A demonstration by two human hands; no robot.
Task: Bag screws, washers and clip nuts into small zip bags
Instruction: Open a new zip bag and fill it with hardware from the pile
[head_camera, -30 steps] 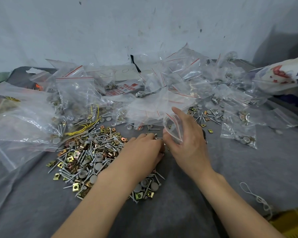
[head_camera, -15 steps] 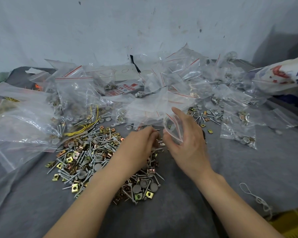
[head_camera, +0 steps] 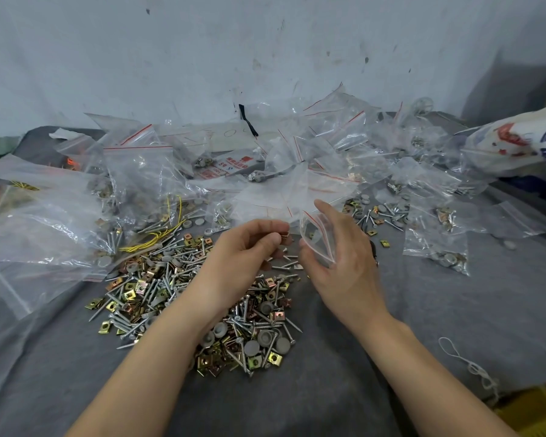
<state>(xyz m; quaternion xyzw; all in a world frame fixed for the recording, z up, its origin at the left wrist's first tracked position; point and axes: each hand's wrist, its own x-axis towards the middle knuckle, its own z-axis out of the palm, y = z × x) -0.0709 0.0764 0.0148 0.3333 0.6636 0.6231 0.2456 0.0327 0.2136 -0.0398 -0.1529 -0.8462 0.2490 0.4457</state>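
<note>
Between the fingers of the left hand [head_camera: 246, 250] I saw a small brass part [head_camera: 286, 236] pinched; just beside them the right hand [head_camera: 341, 269] gripped the small zip bag [head_camera: 318, 239], above the loose hardware pile [head_camera: 177, 288].

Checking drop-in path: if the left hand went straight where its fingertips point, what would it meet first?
Likely the open mouth of the small zip bag held by the right hand; the left hand pinches a brass part. Depth unclear.

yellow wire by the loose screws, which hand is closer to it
Left. The left hand, pinching a small brass part, sits right of the yellow wire; the right hand, holding the small zip bag, is farther right.
</note>
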